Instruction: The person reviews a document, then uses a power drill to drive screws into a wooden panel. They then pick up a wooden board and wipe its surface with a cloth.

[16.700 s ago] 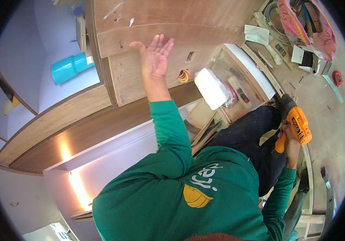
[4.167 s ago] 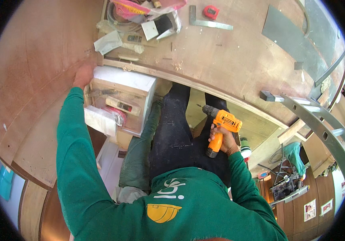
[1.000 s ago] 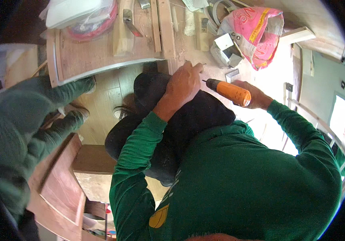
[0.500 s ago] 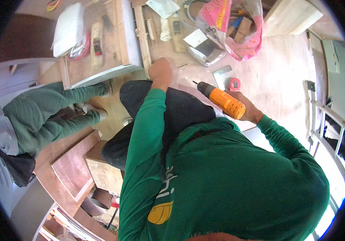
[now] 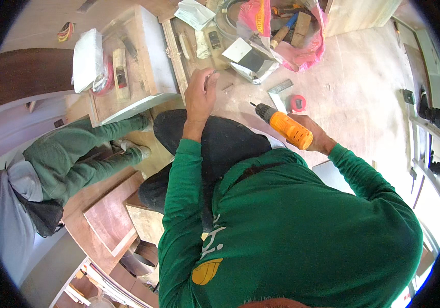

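One orange-and-black pistol-shaped cordless drill [image 5: 291, 130] sits in the person's bare right hand [image 5: 312, 132], which seems clamped on its grip, though the drill's body hides most of the fingers. The drill is in the air near the dark-trousered knees, its slim bit angled forward and left; the tip looks clear of everything.

Left of the drill's bit, and apart from it, is the bare left hand [image 5: 200, 97], its fingers bent and close together; whether they pinch something small, I cannot tell.

Just beyond the drill lie a round red tape measure [image 5: 298, 103] and an L-shaped metal square [image 5: 280, 88], both on a broad pale-brown plywood surface [image 5: 358, 72]. Farther beyond the drill come a white carton with a dark inside [image 5: 253, 60] and a pink-and-white plastic sack of hand tools [image 5: 302, 60]. Well to the drill's left stands a co-worker in green trousers [image 5: 58, 156].

For good handling, I would keep the trigger finger relaxed until the bit is seated, turn the bit out of line with the left hand, bring the drill square to the wood, and press steadily at low speed.
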`<state>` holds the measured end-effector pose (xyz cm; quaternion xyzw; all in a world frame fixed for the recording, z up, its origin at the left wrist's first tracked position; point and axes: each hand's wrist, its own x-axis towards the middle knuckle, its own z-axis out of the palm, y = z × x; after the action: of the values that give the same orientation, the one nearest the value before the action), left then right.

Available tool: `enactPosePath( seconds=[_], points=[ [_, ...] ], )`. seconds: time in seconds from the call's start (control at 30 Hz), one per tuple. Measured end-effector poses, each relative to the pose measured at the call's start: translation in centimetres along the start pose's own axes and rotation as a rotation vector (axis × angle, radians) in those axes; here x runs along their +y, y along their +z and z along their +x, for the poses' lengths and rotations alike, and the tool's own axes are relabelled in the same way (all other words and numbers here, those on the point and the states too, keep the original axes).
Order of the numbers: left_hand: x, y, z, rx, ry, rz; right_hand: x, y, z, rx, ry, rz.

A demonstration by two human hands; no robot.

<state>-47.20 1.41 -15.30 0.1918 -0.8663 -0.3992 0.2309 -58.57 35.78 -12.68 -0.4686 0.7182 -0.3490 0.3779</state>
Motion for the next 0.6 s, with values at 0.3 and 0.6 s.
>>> enactPosePath(
  seconds=[0.3, 0.6],
  points=[
    [2.4, 1.7, 1.9, -0.010, 0.018, -0.109, 1.0, 0.5, -0.5, 0.031, -0.014, 0.081],
    [4.4, 7.2, 5.2, -0.034, 0.100, 0.017, 0.2, 0.3, -1.3, 0.035, -0.041, 0.057]
  ],
)
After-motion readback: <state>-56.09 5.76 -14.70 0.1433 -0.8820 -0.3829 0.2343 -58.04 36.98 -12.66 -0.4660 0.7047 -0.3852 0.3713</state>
